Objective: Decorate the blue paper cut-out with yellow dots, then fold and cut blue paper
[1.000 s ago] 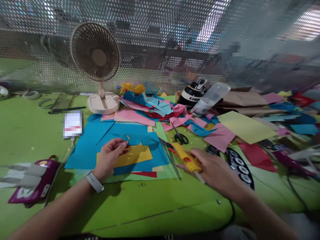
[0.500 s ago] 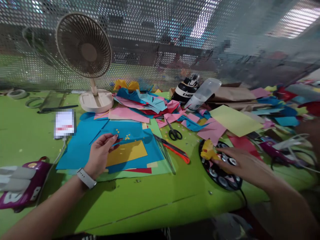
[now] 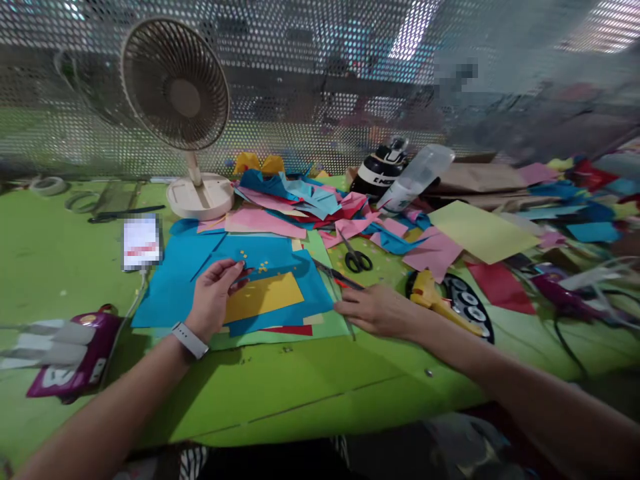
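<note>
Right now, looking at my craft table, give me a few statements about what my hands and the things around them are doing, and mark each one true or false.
1. The left hand rests on the yellow paper. True.
2. The right hand grips the glue gun. False: the glue gun lies on the black tray, apart from that hand.
3. The scissors lie untouched on the table. True.
4. The fan stands right of the scissors. False: it stands to their left.
</note>
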Demonstrator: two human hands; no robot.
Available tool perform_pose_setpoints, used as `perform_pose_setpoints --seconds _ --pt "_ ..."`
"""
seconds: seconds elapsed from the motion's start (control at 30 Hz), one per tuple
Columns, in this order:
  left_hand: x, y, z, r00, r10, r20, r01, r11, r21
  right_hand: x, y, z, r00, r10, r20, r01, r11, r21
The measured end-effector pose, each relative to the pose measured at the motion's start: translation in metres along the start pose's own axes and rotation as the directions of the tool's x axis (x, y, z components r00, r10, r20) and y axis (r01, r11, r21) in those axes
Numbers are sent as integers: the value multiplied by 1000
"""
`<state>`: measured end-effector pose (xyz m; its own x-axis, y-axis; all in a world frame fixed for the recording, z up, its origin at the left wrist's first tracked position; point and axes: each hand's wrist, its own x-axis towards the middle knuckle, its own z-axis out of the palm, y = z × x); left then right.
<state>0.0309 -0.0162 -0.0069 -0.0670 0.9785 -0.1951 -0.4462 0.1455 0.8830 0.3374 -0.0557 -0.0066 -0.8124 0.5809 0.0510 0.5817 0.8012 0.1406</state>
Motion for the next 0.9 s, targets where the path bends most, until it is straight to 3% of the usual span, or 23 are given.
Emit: perform_pose_setpoints --seconds 0.1,0.2,0.3,0.4,0.5,0.7,0.8,0.9 --pt "1 0 -1 1000 -10 2 10 1000 -14 -2 5 -5 983 99 -154 -59 968 245" --pt "1 1 -1 1000 -18 6 18 999 -34 0 4 -9 916 258 -306 -99 887 452" --pt "2 1 -2 1000 -14 2 14 998 -53 6 -2 -13 903 279 -327 -76 853 516" --pt "2 1 -2 1000 -18 -1 18 998 -65 14 -11 -15 955 182 -233 -60 891 449" --pt "3 0 -2 1000 -18 7 18 998 -58 19 -16 -14 992 113 -64 -86 943 321" --pt "3 1 -1 1000 -6 11 6 1000 -20 24 -12 -18 982 40 186 -73 982 172" --pt "3 0 -1 1000 2 11 -1 1000 -17 27 -11 -24 976 7 219 -57 973 224" --pt "3 -1 -2 1000 1 11 -1 1000 -7 27 -12 -27 985 16 175 -93 890 446"
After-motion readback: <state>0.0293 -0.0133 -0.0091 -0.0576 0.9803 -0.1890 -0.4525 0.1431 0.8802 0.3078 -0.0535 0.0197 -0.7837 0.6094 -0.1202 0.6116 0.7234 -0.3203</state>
